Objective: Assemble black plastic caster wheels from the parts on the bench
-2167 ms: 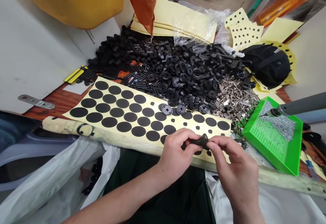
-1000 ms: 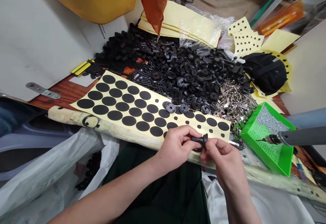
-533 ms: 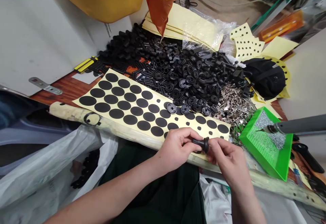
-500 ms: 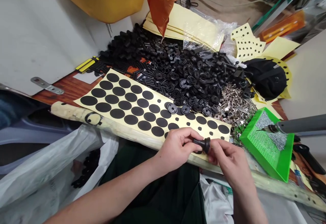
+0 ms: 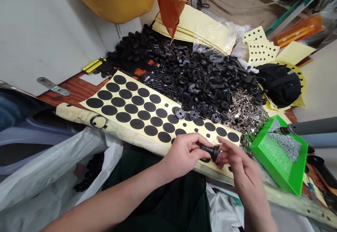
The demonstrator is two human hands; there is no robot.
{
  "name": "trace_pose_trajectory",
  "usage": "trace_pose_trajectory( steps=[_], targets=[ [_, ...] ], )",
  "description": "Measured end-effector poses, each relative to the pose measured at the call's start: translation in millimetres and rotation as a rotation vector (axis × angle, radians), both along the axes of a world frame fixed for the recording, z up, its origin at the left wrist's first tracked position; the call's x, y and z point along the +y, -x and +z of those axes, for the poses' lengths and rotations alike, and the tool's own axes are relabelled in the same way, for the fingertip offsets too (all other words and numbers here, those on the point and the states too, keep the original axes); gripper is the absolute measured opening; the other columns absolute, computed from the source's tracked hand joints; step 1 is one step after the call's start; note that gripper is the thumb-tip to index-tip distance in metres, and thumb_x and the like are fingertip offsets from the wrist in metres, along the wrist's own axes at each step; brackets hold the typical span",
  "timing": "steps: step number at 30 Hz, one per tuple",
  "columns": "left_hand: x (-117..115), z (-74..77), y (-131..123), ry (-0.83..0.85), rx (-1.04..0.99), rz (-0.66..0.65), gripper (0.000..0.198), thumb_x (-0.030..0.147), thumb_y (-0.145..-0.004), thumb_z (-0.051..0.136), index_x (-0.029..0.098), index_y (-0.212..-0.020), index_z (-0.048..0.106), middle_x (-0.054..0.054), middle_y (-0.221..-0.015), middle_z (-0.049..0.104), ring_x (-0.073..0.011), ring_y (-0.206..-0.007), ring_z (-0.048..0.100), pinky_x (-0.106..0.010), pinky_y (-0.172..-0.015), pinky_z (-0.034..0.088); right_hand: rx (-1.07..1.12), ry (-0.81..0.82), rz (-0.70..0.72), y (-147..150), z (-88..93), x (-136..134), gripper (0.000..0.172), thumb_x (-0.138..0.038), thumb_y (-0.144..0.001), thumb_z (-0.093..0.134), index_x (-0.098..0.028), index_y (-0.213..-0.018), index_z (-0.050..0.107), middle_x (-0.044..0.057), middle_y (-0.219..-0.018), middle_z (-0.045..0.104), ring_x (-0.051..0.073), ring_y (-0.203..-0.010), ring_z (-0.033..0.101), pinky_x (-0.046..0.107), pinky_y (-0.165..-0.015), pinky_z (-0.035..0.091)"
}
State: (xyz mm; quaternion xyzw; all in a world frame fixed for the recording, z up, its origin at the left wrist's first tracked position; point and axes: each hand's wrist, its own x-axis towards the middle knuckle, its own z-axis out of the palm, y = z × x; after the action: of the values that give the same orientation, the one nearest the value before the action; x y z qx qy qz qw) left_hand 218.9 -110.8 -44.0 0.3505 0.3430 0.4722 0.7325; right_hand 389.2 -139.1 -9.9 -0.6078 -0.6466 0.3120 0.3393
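Note:
Between the thumb and fingers of my left hand (image 5: 183, 153) is a small black plastic part (image 5: 211, 151) with a round flanged end pointing right. My right hand (image 5: 240, 167) is at that flanged end, its thumb and fingers apart; whether a fingertip still touches the part I cannot tell. Beneath both hands lies a pale yellow sheet (image 5: 110, 100) of round black stickers, some spots on it bare with small black dots. Several round black plastic discs (image 5: 193, 115) lie at the sheet's upper edge.
Behind the sheet is a heap of black plastic parts (image 5: 181, 66), beside a pile of small metal pieces (image 5: 243, 107). A green tray (image 5: 289, 181) of screws stands at the right, with a grey screwdriver (image 5: 313, 127) over it. A yellow bin (image 5: 118, 7) hangs above left.
My right hand has loosened its pinch on the flanged end, its fingers spreading. My left hand still holds the part in nearly the same place. The view has shifted slightly.

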Motion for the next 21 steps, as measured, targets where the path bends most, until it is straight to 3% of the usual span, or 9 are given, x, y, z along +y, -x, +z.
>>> trace_pose_trajectory(
  steps=[2,3,5,7,9,11,15,18,21],
  targets=[
    [1,1.7,1,0.033,-0.016,-0.011,0.017,0.005,-0.064,0.068,0.014,-0.079,0.069,0.000,-0.073,0.071,-0.0117,-0.068,0.068,-0.022,-0.069,0.056,-0.067,-0.177,0.038,0,1.9,-3,0.041,-0.039,-0.082,0.070,-0.022,-0.119,0.065,0.011,-0.109,0.071,0.019,-0.080,0.069,0.032,-0.067,0.059],
    [1,2.1,1,0.036,-0.020,-0.018,0.017,0.005,-0.065,0.068,0.014,-0.080,0.069,0.000,-0.073,0.071,-0.0119,-0.069,0.068,-0.022,-0.069,0.056,-0.095,-0.232,0.051,2,2.0,-4,0.044,-0.034,-0.077,0.075,-0.023,-0.119,0.066,0.011,-0.113,0.069,0.020,-0.083,0.068,0.033,-0.070,0.059],
    [0,2.1,2,0.014,-0.012,-0.019,0.017,0.005,-0.066,0.067,0.014,-0.079,0.069,0.000,-0.075,0.072,-0.0120,-0.072,0.069,-0.021,-0.070,0.056,-0.089,-0.225,0.023,7,0.1,-5,0.036,-0.032,-0.075,0.076,-0.021,-0.109,0.070,0.009,-0.096,0.073,0.019,-0.074,0.068,0.032,-0.067,0.059],
    [0,1.2,2,-0.009,0.009,-0.014,0.016,0.004,-0.067,0.066,0.014,-0.079,0.070,0.000,-0.077,0.072,-0.0117,-0.073,0.069,-0.021,-0.071,0.055,-0.010,-0.078,-0.066,13,-3.3,-5,0.025,-0.039,-0.080,0.071,-0.019,-0.095,0.073,0.004,-0.070,0.070,0.015,-0.055,0.062,0.027,-0.054,0.055],
    [0,0.6,2,0.008,0.011,-0.016,0.016,0.005,-0.067,0.067,0.014,-0.079,0.070,0.000,-0.075,0.072,-0.0111,-0.071,0.068,-0.020,-0.070,0.055,0.064,0.090,-0.124,14,-5.7,-3,0.028,-0.046,-0.083,0.065,-0.018,-0.083,0.072,0.000,-0.056,0.063,0.012,-0.045,0.055,0.023,-0.044,0.050],
    [1,1.1,2,0.046,-0.013,-0.026,0.016,0.005,-0.066,0.067,0.014,-0.080,0.069,0.001,-0.072,0.071,-0.0103,-0.067,0.067,-0.020,-0.067,0.055,0.065,0.101,-0.120,10,-5.2,-2,0.028,-0.046,-0.083,0.065,-0.019,-0.085,0.072,0.001,-0.061,0.066,0.012,-0.046,0.056,0.023,-0.046,0.051],
    [2,3.6,2,0.066,-0.042,-0.031,0.017,0.004,-0.065,0.067,0.014,-0.080,0.068,0.002,-0.069,0.070,-0.0093,-0.063,0.066,-0.019,-0.063,0.054,-0.102,-0.203,0.031,4,0.2,-4,0.043,-0.036,-0.074,0.077,-0.023,-0.114,0.069,0.008,-0.105,0.072,0.016,-0.071,0.067,0.029,-0.070,0.058],
    [1,2.3,3,0.008,-0.041,-0.039,0.015,0.005,-0.068,0.065,0.014,-0.080,0.068,0.000,-0.074,0.071,-0.0110,-0.070,0.068,-0.020,-0.067,0.055,-0.141,-0.281,0.018,9,0.0,-5,0.028,-0.030,-0.077,0.075,-0.022,-0.104,0.072,0.008,-0.096,0.074,0.017,-0.075,0.068,0.029,-0.070,0.058],
    [-2,-2.4,3,-0.139,0.056,0.026,0.014,0.005,-0.070,0.063,0.015,-0.077,0.068,-0.002,-0.081,0.071,-0.0130,-0.077,0.067,-0.023,-0.073,0.054,-0.008,-0.085,-0.076,17,-2.8,-3,0.020,-0.036,-0.082,0.069,-0.018,-0.089,0.071,0.006,-0.073,0.071,0.016,-0.060,0.065,0.026,-0.056,0.055]
  ],
)
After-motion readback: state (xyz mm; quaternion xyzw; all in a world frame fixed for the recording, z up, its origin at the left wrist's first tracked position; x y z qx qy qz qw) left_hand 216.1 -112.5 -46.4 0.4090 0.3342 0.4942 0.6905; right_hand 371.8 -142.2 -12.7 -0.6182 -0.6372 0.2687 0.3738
